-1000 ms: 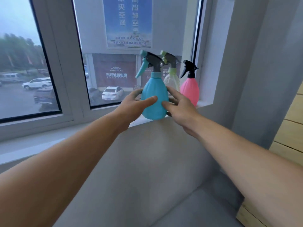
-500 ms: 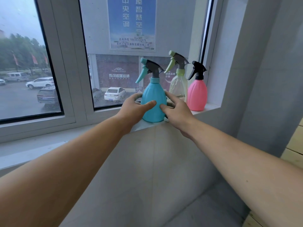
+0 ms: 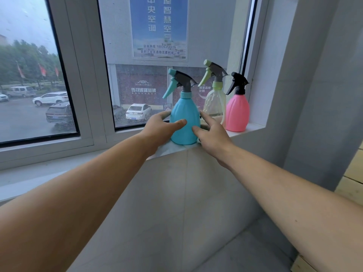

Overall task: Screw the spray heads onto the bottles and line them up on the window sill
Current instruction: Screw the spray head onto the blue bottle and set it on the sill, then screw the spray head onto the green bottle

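Note:
Three spray bottles with their heads on stand in a row on the white window sill [image 3: 253, 127]. The blue bottle [image 3: 184, 114], with a teal trigger head, is on the left near the sill's front edge. A clear yellowish bottle [image 3: 214, 103] with a green head comes after it, then a pink bottle [image 3: 236, 112] with a black head. My left hand [image 3: 157, 128] wraps the blue bottle's left side, thumb across its front. My right hand [image 3: 212, 134] holds its right side, thumb on the front and fingers reaching behind.
The window frame [image 3: 84, 75] and glass rise just behind the bottles. A grey wall [image 3: 314, 95] closes the sill's right end beside the pink bottle. The sill runs on to the left. Pale wooden slats [image 3: 353, 173] show at the far right.
The blue bottle has settled a little further onto the sill, beside the clear bottle. Both hands stay on it. The view has shifted slightly.

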Tool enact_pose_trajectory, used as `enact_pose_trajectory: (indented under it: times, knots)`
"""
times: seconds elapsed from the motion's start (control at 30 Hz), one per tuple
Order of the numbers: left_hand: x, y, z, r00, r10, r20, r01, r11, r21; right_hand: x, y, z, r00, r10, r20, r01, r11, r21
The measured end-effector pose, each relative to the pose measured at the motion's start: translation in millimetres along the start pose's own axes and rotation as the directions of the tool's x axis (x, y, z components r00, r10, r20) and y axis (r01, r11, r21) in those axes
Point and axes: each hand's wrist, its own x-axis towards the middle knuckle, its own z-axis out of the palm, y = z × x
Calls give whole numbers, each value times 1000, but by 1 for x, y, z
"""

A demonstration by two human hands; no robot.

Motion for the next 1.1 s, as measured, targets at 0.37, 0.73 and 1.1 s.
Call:
enact_pose_trajectory:
  times: [0.37,0.73,1.1]
  knots:
    - [-41,17,0,983,14,-182,14,989,149,-38,8,-29,995,64,-82,-70,996,-61]
    - [-118,-43,74,961,-89,263,25,971,238,-138,112,-61,929,370,-5,-369,928,44]
    - [-166,-294,144,495,-746,446,348,641,684,-255,315,-37,585,808,70,-803,589,-89]
